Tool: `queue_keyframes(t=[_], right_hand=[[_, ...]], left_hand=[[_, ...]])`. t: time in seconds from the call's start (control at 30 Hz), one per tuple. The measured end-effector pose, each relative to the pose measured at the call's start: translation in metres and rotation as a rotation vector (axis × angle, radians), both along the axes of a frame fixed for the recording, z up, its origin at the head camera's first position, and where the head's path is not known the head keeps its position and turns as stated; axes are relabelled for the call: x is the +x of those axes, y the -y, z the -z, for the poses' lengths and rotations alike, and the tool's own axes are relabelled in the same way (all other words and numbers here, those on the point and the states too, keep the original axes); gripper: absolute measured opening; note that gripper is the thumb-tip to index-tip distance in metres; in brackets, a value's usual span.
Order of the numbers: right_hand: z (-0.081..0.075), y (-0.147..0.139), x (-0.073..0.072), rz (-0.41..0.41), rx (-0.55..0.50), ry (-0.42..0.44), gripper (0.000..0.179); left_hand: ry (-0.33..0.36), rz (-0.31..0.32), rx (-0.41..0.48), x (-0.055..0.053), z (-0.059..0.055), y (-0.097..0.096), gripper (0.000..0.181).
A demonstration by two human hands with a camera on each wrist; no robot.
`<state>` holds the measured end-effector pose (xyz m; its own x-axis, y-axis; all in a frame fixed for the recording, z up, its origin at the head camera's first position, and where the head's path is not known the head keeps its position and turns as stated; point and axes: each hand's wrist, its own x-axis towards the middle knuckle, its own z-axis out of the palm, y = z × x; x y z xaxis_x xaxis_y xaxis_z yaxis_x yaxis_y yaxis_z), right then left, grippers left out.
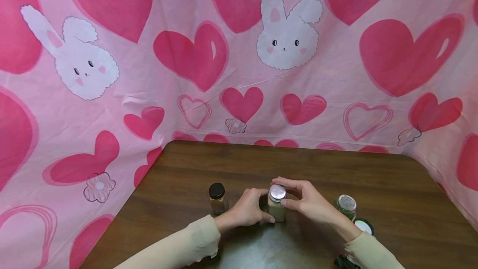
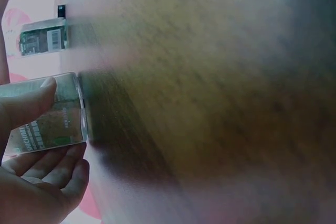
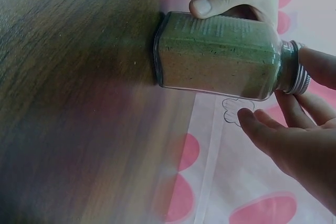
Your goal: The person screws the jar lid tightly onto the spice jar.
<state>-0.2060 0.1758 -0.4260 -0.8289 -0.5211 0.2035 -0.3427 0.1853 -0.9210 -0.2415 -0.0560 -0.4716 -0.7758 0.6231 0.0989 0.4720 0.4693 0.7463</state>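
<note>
A square glass spice jar (image 1: 276, 212) with greenish-tan powder inside stands upright on the table in front of me. My left hand (image 1: 248, 207) grips its body from the left, thumb on the near side, as the left wrist view also shows. At the top, my right hand (image 1: 311, 202) pinches the ridged silver lid (image 3: 300, 69) between thumb and fingers. Printed lettering shows on the jar's side in the left wrist view.
To the left stands a black-capped spice jar (image 1: 217, 198) with brown contents. A jar of green herbs (image 1: 345, 206) with a shaker top stands on the right, a black lid (image 1: 364, 226) beside it, white inside up. Behind the wooden table (image 1: 298, 161) hangs a pink heart-print cloth (image 1: 239, 74).
</note>
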Motion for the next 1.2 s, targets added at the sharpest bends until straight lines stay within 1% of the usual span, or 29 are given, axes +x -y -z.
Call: queue_keyframes(t=[0.47, 0.77, 1.0, 1.2], right_hand=[[-0.0004, 0.0026, 0.0029, 0.090, 0.094, -0.078, 0.048], [-0.0005, 0.0046, 0.0043, 0.113, 0.097, -0.075, 0.047], [0.0004, 0.0067, 0.0036, 0.154, 0.114, -0.097, 0.046], [0.0006, 0.0076, 0.0041, 0.174, 0.130, -0.118, 0.048]], left_hand=[[-0.005, -0.001, 0.000, -0.0013, 0.0001, -0.0002, 0.056], [-0.005, 0.002, 0.006, -0.0009, 0.0010, 0.0002, 0.055], [-0.008, 0.001, 0.003, -0.0011, 0.0012, 0.0001, 0.053], [-0.008, 0.005, 0.005, -0.0007, 0.0012, 0.0006, 0.053]])
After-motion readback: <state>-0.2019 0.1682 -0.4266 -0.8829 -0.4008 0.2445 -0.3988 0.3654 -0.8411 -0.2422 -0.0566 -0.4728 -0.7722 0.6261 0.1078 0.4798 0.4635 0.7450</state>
